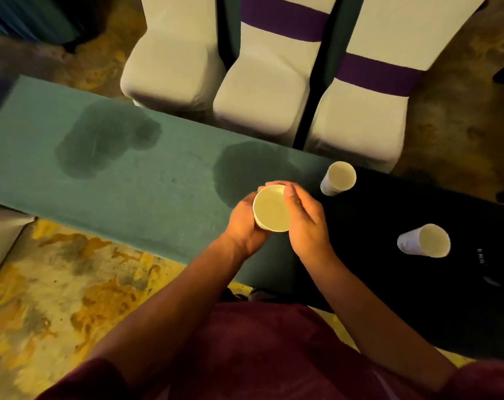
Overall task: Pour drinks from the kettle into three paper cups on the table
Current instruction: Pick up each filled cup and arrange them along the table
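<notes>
Head view: left hand [243, 226] and right hand [304, 223] cup white round paper cup [271, 208] over green cloth-covered table [129, 183], fingers curled round its sides. Two more white paper cups, far [339, 178] and right [424, 240], stand on black cloth [418, 284].

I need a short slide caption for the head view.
Both hands hold a paper cup above the green table; two more cups stand nearby.

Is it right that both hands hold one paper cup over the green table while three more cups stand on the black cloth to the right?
Not quite. The head view shows only two more cups, one farther off and one nearer, on the black cloth. The rest holds: the left hand and right hand hold one cup over the green table.
</notes>
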Demonstrator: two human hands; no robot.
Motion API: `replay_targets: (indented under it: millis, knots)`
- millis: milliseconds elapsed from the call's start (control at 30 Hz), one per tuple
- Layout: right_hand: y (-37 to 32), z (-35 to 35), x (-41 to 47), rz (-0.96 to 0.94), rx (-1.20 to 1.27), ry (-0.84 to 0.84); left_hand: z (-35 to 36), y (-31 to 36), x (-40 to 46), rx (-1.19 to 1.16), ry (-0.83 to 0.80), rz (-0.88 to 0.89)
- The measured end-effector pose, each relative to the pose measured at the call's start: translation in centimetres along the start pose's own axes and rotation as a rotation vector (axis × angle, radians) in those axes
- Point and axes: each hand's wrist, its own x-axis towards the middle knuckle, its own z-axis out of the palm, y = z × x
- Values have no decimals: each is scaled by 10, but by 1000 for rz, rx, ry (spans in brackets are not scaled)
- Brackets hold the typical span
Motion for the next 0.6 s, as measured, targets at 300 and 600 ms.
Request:
replay_targets:
  millis: [300,600]
  knots:
    - [3,26,51,48,3,104,2,39,50,31,-44,-59]
    - [23,79,96,123,-39,203,-30,94,107,185,14,-171]
